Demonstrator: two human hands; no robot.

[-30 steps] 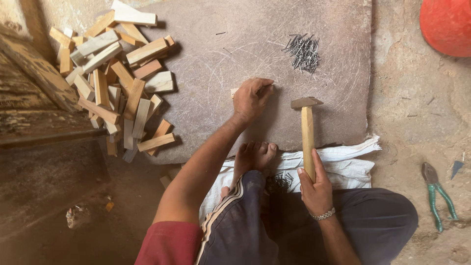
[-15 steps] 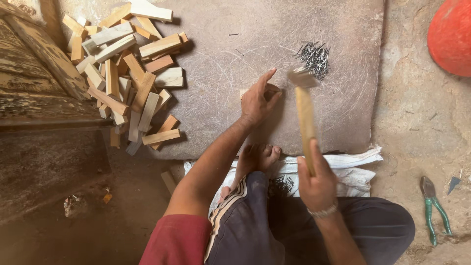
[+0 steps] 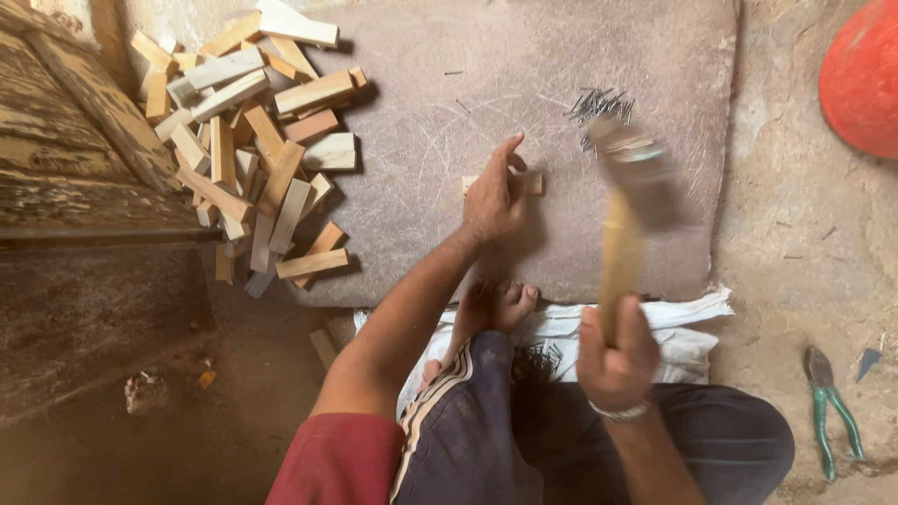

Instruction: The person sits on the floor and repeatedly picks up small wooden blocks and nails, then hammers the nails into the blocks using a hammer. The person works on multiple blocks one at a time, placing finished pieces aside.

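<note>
My left hand (image 3: 496, 198) rests on a small wooden block (image 3: 530, 182) lying on a grey stone slab (image 3: 449, 112), fingers pinched at its top. My right hand (image 3: 615, 355) grips the wooden handle of a hammer (image 3: 622, 224); its metal head is raised and blurred above the slab, right of the block. A heap of small dark nails (image 3: 599, 108) lies on the slab beyond the hammer head. Whether a nail stands under my left fingers cannot be made out.
A pile of cut wooden pieces (image 3: 248, 140) covers the slab's left part. Green-handled pliers (image 3: 828, 411) lie on the dirt at right. An orange round object (image 3: 865, 75) sits at top right. White sacking (image 3: 561, 332) lies under my legs and bare foot (image 3: 496, 304). Old boards lie left.
The hammer has swung up from lying low beside my right knee to a raised, blurred position over the slab. My left hand stays on the block.
</note>
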